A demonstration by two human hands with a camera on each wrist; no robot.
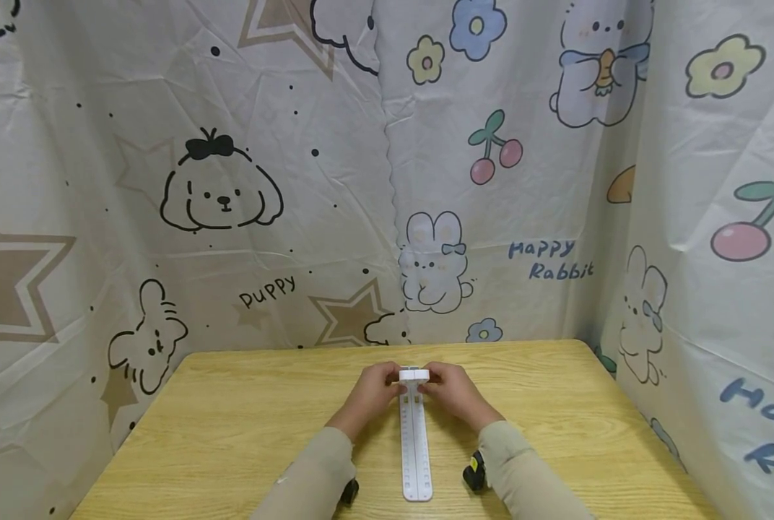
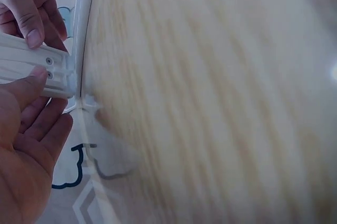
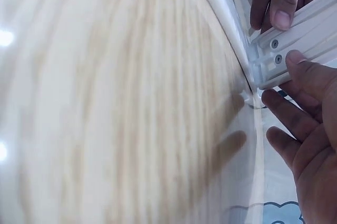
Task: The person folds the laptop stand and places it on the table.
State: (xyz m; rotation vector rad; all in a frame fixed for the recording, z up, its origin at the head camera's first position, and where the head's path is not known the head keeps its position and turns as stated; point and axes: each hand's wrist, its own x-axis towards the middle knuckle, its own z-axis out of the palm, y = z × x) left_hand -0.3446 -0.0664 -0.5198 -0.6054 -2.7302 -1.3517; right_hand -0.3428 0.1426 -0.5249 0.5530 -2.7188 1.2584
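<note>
A long, narrow white plastic folding stand [image 1: 416,448] points toward me over the middle of the table. It has two slotted rails side by side with a seam between them, and a raised white piece at its far end. My left hand [image 1: 372,391] pinches that far end from the left, thumb on the white face beside small screws in the left wrist view. From the other side my right hand [image 1: 458,393] pinches the same end, its thumb [image 3: 296,58] near a screw. Whether the stand touches the table cannot be told.
The yellow wood-grain table [image 1: 244,404] spreads around the stand on both sides. Behind its far edge hangs a cream curtain [image 1: 335,217] printed with puppies, rabbits and stars. Black wrist devices [image 1: 474,471] sit under the sleeves.
</note>
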